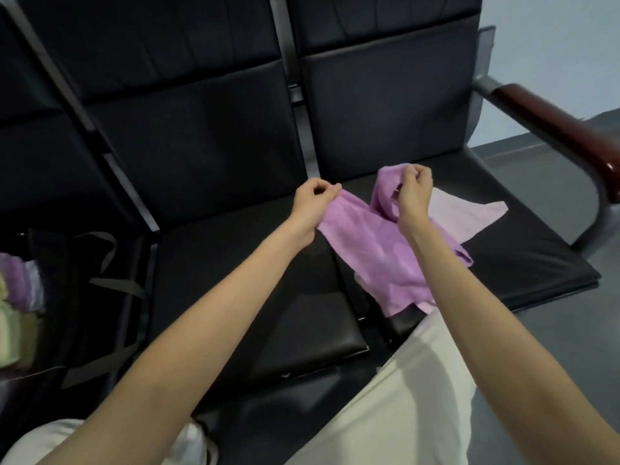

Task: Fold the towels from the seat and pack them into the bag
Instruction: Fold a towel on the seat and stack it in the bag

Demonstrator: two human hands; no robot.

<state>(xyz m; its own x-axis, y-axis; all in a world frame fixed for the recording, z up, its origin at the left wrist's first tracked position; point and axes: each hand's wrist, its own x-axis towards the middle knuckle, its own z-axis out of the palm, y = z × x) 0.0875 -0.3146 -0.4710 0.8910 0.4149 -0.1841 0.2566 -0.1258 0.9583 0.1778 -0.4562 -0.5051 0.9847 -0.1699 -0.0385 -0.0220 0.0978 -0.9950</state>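
A purple towel [375, 243] hangs stretched above the right-hand black seat [523, 260]. My left hand [312, 204] pinches one upper corner of it. My right hand [414, 193] grips the other upper corner, where the cloth is bunched. The towel's lower edge droops toward the seat's front. Under it a pale pink towel [466, 213] lies flat on the seat cushion. A black bag [84, 297] with grey straps stands open at the far left, and folded towels [16, 297] in purple, green and cream show inside it.
Black padded seats form a row with tall backrests [201, 112]. A wooden armrest [567, 129] on a metal frame bounds the right seat. Grey floor [553, 347] lies to the right. My cream-trousered legs [402, 397] are at the bottom.
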